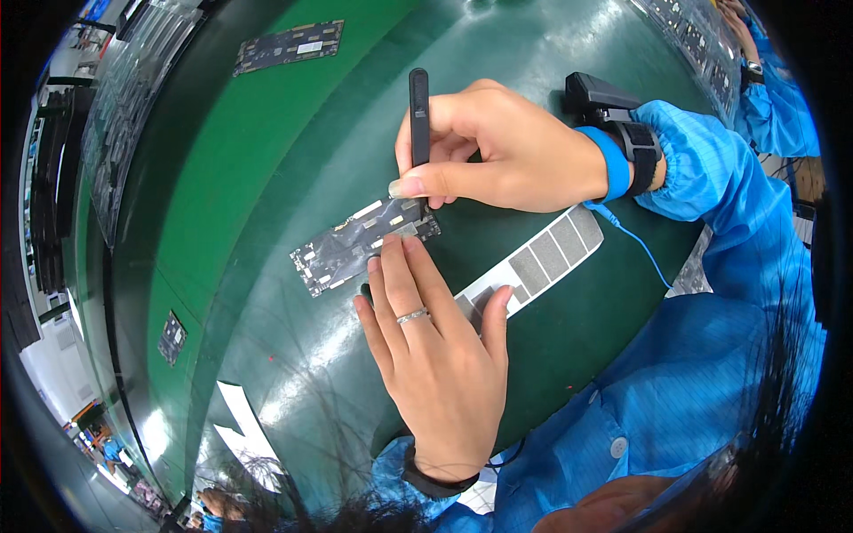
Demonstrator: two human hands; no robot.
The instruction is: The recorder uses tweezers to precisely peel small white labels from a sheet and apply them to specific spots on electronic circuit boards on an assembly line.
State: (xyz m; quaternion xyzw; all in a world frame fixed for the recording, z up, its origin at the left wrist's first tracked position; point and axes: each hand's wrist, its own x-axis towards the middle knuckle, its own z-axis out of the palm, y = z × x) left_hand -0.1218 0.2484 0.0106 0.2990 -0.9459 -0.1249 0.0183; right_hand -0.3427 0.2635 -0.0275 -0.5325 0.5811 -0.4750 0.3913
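A narrow dark circuit board (342, 249) lies slanted on the green table in front of me. My left hand (440, 355) rests flat with fingers stretched out, its fingertips on the board's lower edge near the right end. My right hand (511, 147) pinches a slim black stick-like tool (419, 115), held upright over the board's right end. The tool's lower end is partly behind my thumb, and its tip is hard to make out. A white backing strip with grey rectangular pads (540, 263) lies to the right, with my left thumb over its lower end.
Another circuit board (293, 46) lies at the far left, and a small board (171, 338) lies at the left. White paper strips (244, 426) sit at the lower left. Clear plastic trays (133, 115) stand along the left. A blue cord (644, 244) runs from my right wristband (613, 164).
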